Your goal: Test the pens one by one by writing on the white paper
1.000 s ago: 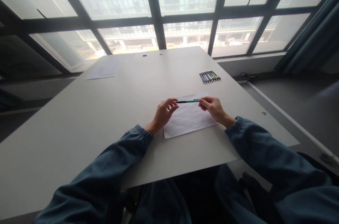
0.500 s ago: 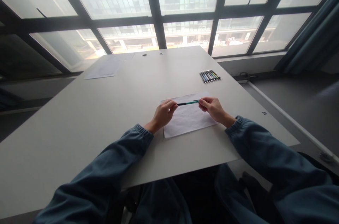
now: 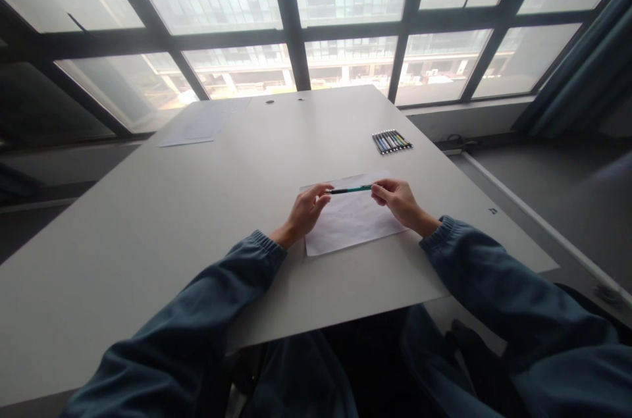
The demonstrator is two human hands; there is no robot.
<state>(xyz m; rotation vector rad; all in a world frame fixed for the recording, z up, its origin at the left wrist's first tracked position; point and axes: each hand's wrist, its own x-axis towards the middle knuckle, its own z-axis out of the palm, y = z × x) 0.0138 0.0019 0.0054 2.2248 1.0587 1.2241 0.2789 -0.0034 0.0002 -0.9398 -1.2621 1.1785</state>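
A slim green-and-black pen (image 3: 351,190) lies level in the air above a white sheet of paper (image 3: 353,227). My right hand (image 3: 395,199) pinches its green clip end between thumb and fingers. At the black end, the pen's tip shows between the thumb and fingers of my left hand (image 3: 307,209), which stand slightly apart around it. Both hands are over the upper part of the paper, one on either side.
A row of several pens (image 3: 392,141) lies on the white table (image 3: 197,220) beyond my right hand. More paper sheets (image 3: 195,125) rest at the far left. Large windows (image 3: 345,62) rise behind the table. A small dark mark (image 3: 492,211) shows near the right edge.
My left thumb and fingers have parted from their pinch, baring the pen's tip. The pen has turned slightly in my right hand and its left end sits a little higher.
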